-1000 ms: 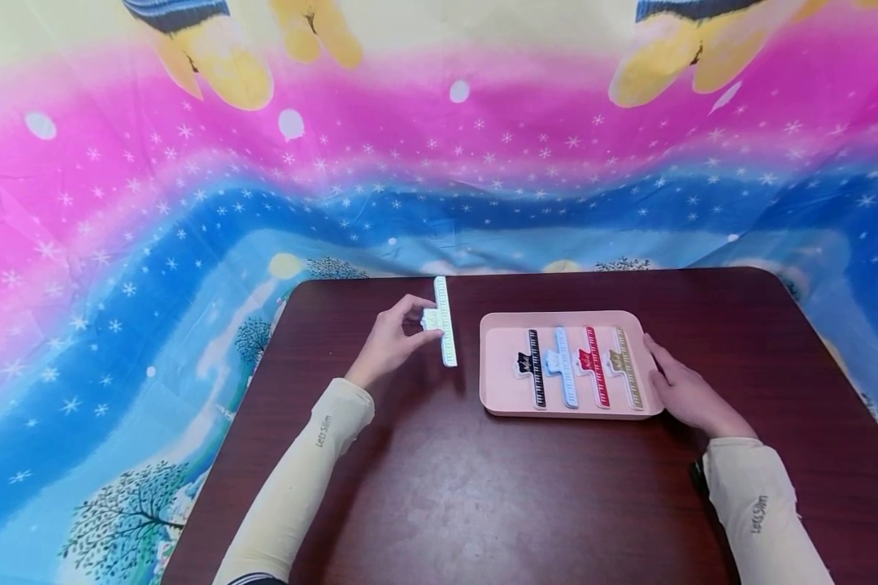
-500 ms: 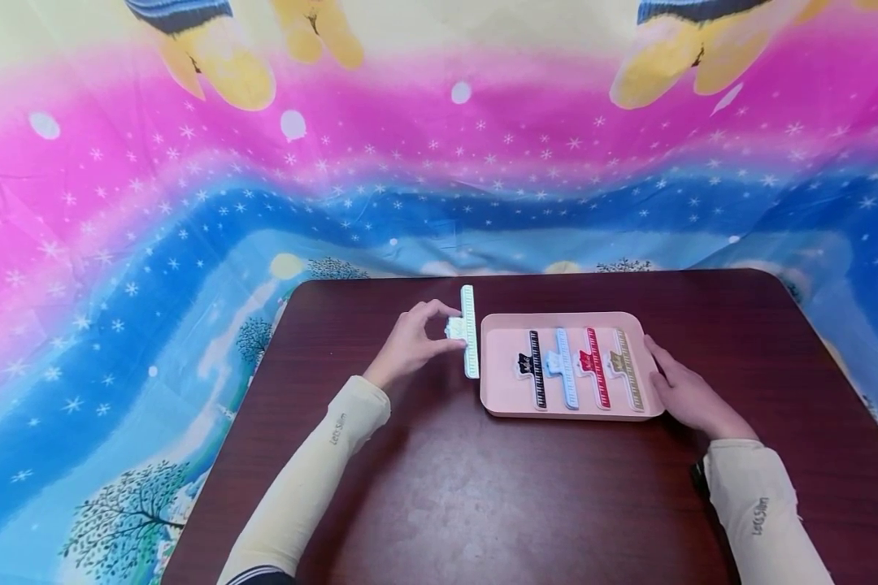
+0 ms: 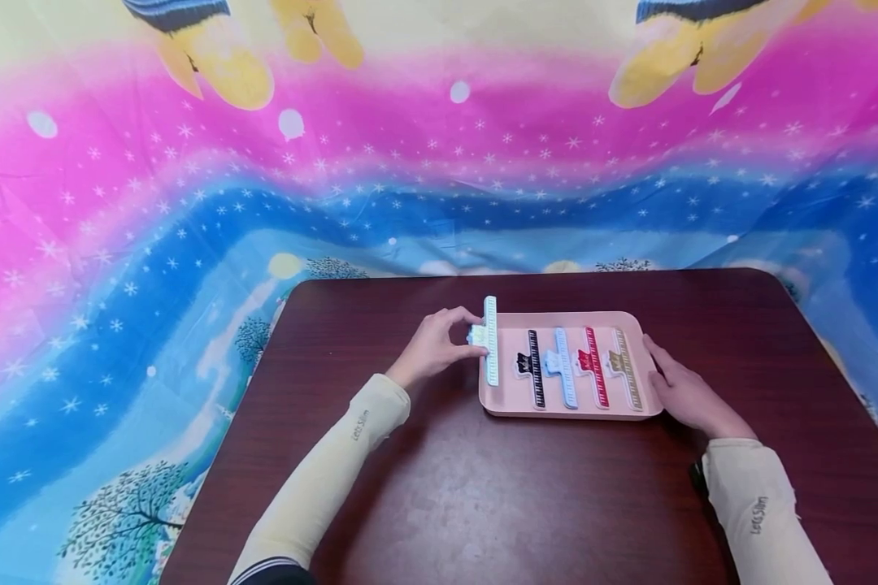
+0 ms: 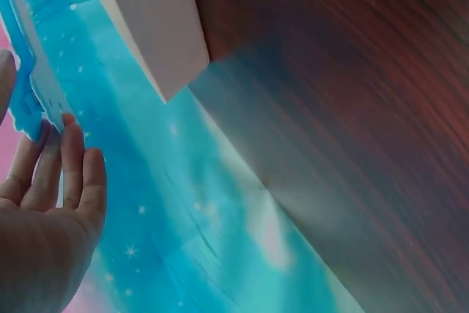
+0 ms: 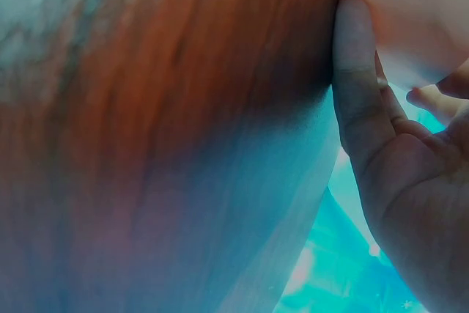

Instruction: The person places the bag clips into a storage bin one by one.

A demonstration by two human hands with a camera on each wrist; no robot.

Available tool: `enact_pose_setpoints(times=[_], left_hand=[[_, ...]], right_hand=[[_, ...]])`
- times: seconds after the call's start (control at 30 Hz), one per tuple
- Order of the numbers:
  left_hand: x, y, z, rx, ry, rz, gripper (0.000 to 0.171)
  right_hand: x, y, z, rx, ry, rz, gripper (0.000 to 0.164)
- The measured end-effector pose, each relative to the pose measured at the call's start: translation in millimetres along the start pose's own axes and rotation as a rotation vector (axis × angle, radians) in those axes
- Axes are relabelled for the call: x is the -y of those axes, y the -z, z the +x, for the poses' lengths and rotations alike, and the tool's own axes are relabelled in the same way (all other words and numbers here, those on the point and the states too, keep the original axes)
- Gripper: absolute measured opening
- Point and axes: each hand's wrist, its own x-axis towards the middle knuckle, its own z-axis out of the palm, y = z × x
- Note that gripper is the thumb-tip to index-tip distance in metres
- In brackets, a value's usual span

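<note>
My left hand [image 3: 433,348] pinches a pale green clip [image 3: 491,353] by its shaped handle, thumb on the near side. The clip has a long bar with a piano-key pattern and hangs over the left rim of a pink tray [image 3: 508,402]. In the left wrist view the clip [image 4: 44,86] shows edge-on, bluish, at the fingertips. My right hand [image 3: 691,400] rests against the tray's right side with its fingers extended. The right wrist view shows the thumb lying straight along the tray's wall [image 5: 410,20].
Inside the tray lie a black clip [image 3: 537,370], a light blue clip [image 3: 567,370], a red clip [image 3: 596,370] and a gold clip [image 3: 628,372], roughly parallel. The tray stands on a dark wooden table [image 3: 483,504]. A printed curtain [image 3: 446,162] hangs behind the table.
My left hand has moved the pale green clip rightward and slightly nearer, from beside the tray to over its left rim. The right hand and tray stay where they were.
</note>
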Motion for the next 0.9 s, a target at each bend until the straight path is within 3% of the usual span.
enact_pose_setpoints(times=[0.23,0.5,0.9], left_hand=[[-1.6,-11.7,4.3,0.027,-0.029,0.047,0.048],[-1.6,-22.9,4.4,0.038,0.014,0.151,0.049],[-0.3,-34.0,4.3,0.023,0.061,0.179,0.048]], right_hand=[[0,1,1,0.003,-0.005,-0.010,0.065],[-1,1,1,0.006,-0.003,-0.005,0.066],[0,1,-1,-0.005,0.012,-0.003,0.065]])
